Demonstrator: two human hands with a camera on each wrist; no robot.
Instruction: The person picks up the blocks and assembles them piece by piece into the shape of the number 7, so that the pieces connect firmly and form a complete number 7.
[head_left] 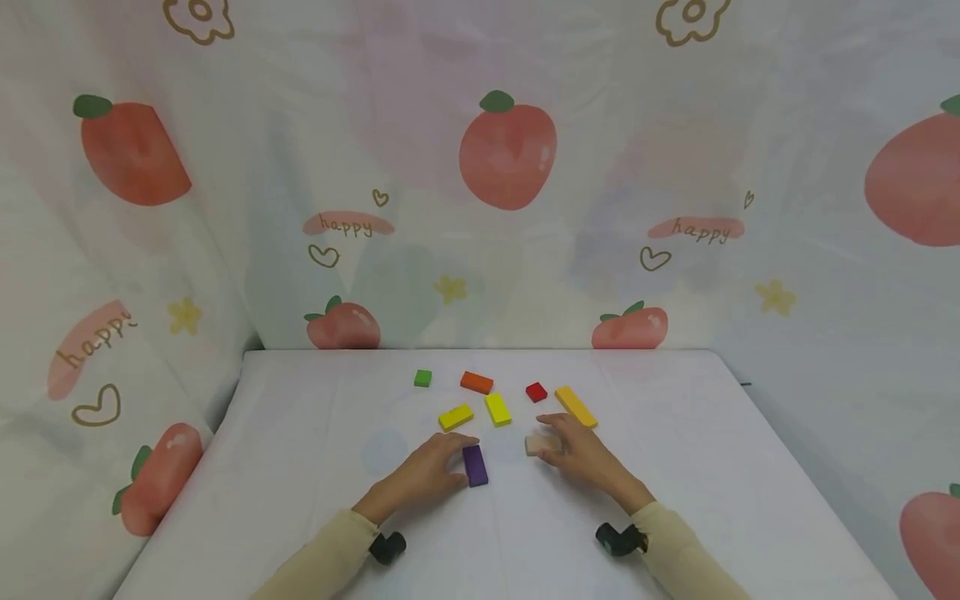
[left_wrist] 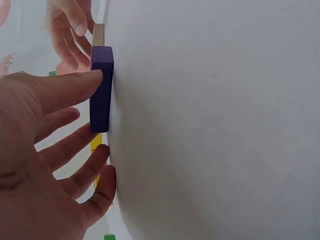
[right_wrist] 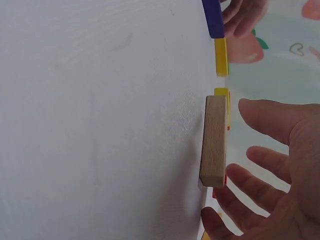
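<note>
A purple rectangular block [head_left: 475, 466] lies on the white table, beside the left hand [head_left: 427, 471]. In the left wrist view the thumb [left_wrist: 75, 87] overlaps the block's edge, while the other fingers are spread and loosely bent. To the right, a plain wooden block [head_left: 542, 445] lies under the right hand [head_left: 588, 457], partly covered by it in the head view. The right wrist view shows that hand's thumb [right_wrist: 265, 117] apart from the wooden block and its fingers loosely extended close to the block's end.
Beyond the hands lie two yellow blocks [head_left: 456, 417], an orange block [head_left: 477, 382], a small green block [head_left: 423, 378], a small red block [head_left: 536, 392] and a long amber block [head_left: 576, 407]. A patterned curtain [head_left: 420, 167] hangs behind and beside the table [head_left: 315, 433].
</note>
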